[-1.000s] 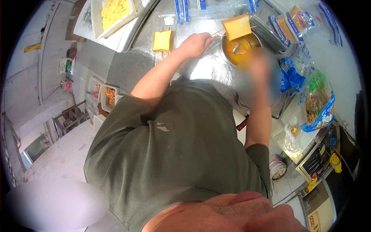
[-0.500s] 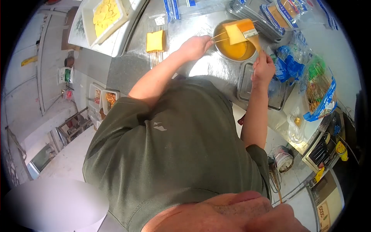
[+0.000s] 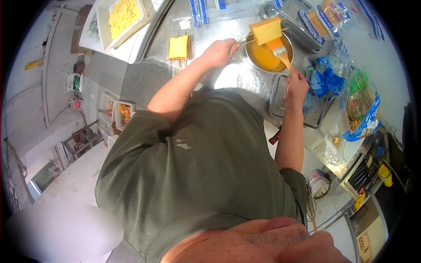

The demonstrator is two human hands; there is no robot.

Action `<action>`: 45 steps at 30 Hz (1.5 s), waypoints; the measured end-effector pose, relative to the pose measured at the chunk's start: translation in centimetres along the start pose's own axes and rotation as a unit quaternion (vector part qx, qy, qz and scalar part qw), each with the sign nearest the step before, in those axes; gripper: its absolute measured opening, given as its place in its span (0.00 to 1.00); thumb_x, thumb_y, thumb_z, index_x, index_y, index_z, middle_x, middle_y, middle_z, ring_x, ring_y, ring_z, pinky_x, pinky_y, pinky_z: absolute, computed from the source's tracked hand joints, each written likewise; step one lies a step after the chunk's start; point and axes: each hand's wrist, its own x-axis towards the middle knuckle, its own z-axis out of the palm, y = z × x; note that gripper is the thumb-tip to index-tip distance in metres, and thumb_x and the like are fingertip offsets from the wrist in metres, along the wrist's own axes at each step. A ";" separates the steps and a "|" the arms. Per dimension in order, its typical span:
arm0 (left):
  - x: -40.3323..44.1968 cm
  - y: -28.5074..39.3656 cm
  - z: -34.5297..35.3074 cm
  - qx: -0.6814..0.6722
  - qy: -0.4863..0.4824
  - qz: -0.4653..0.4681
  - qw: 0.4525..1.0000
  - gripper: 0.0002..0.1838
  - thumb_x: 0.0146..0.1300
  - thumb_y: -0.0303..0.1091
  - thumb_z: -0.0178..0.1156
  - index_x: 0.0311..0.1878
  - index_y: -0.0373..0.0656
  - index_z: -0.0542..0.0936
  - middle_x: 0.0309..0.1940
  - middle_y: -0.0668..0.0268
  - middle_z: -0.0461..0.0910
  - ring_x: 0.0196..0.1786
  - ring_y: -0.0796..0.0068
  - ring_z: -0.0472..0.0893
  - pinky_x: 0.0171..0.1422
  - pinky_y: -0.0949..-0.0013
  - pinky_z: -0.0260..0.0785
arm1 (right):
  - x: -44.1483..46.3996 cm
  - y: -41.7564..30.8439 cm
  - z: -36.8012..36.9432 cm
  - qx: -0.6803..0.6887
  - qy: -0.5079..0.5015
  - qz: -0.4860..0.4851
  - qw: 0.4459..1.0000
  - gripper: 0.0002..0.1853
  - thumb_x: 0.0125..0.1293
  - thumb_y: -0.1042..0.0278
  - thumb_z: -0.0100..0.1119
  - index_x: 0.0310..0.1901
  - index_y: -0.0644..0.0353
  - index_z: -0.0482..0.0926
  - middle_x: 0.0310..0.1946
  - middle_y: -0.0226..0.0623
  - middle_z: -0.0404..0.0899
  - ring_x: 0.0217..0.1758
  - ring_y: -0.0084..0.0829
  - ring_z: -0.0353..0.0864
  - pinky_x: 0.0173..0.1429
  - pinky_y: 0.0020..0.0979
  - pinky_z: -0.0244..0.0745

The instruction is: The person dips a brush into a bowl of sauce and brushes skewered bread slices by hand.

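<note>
A slice of bread (image 3: 266, 31) on thin skewers is held over a metal bowl (image 3: 253, 61) of yellow-orange liquid (image 3: 263, 57). My left hand (image 3: 221, 51) is closed on the skewer ends, to the left of the bowl. In my right hand (image 3: 297, 85) is the wooden handle of a brush (image 3: 280, 51), whose orange-coated bristles are at the lower edge of the bread. Further left, more skewered bread (image 3: 179, 47) lies on the metal counter (image 3: 228, 76).
A white tray of yellow slices (image 3: 105, 30) stands at the upper left. Bagged bread (image 3: 322, 22) and a lidded metal container lie at the upper right. Blue plastic (image 3: 326, 79) and a bag of skewers (image 3: 362, 114) are right of my right hand. A metal tray (image 3: 277, 98) sits below the bowl.
The bread is tilted differently and is slightly higher over the bowl. The brush, earlier across the bread's right side, is now at its lower edge, and my right hand has moved slightly down.
</note>
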 end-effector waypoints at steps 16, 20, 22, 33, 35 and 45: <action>0.2 1.0 -1.0 0.077 0.030 0.004 0.997 0.17 0.70 0.45 0.50 0.41 0.40 0.77 0.32 0.49 0.80 0.38 0.44 0.79 0.42 0.51 0.71 | 0.2 2.9 -2.8 -0.131 0.014 -0.097 0.986 0.17 0.66 0.59 0.59 0.41 0.69 0.81 0.28 0.33 0.81 0.28 0.23 0.76 0.33 0.25 0.70; -0.4 1.5 -2.1 0.121 0.058 0.015 0.991 0.16 0.66 0.46 0.56 0.42 0.41 0.77 0.31 0.53 0.81 0.38 0.47 0.80 0.41 0.52 0.72 | -0.2 -1.8 -2.0 -0.445 -0.014 -0.256 0.858 0.18 0.65 0.56 0.56 0.44 0.63 0.82 0.39 0.49 0.84 0.45 0.48 0.83 0.49 0.40 0.76; -0.3 1.0 -2.1 0.106 0.065 0.009 0.992 0.16 0.64 0.46 0.60 0.41 0.41 0.76 0.30 0.54 0.81 0.37 0.49 0.80 0.40 0.54 0.72 | 0.2 -3.9 0.5 -0.576 -0.041 -0.227 0.784 0.18 0.65 0.56 0.53 0.44 0.62 0.82 0.41 0.51 0.83 0.47 0.50 0.82 0.50 0.43 0.76; 0.1 -1.4 -2.5 -0.073 0.041 -0.062 0.995 0.21 0.63 0.48 0.60 0.43 0.36 0.79 0.36 0.45 0.81 0.42 0.45 0.80 0.47 0.56 0.71 | 7.5 -1.0 7.0 -0.610 -0.225 -0.234 0.723 0.18 0.63 0.56 0.55 0.44 0.62 0.83 0.40 0.53 0.82 0.47 0.54 0.80 0.50 0.45 0.75; 0.1 -1.8 -2.5 -0.070 0.046 -0.052 0.995 0.20 0.66 0.46 0.58 0.43 0.35 0.78 0.30 0.52 0.80 0.35 0.58 0.78 0.43 0.60 0.70 | 6.3 -1.9 6.9 -0.557 -0.247 -0.218 0.762 0.19 0.62 0.55 0.54 0.43 0.64 0.83 0.43 0.55 0.81 0.48 0.54 0.80 0.53 0.43 0.75; 0.2 -1.7 -1.9 -0.008 0.033 -0.030 0.999 0.18 0.71 0.44 0.50 0.42 0.35 0.76 0.31 0.47 0.78 0.37 0.48 0.78 0.44 0.55 0.69 | 0.8 -1.3 -1.6 -0.293 -0.032 -0.304 0.906 0.13 0.66 0.63 0.61 0.45 0.63 0.82 0.35 0.44 0.85 0.38 0.29 0.84 0.46 0.28 0.75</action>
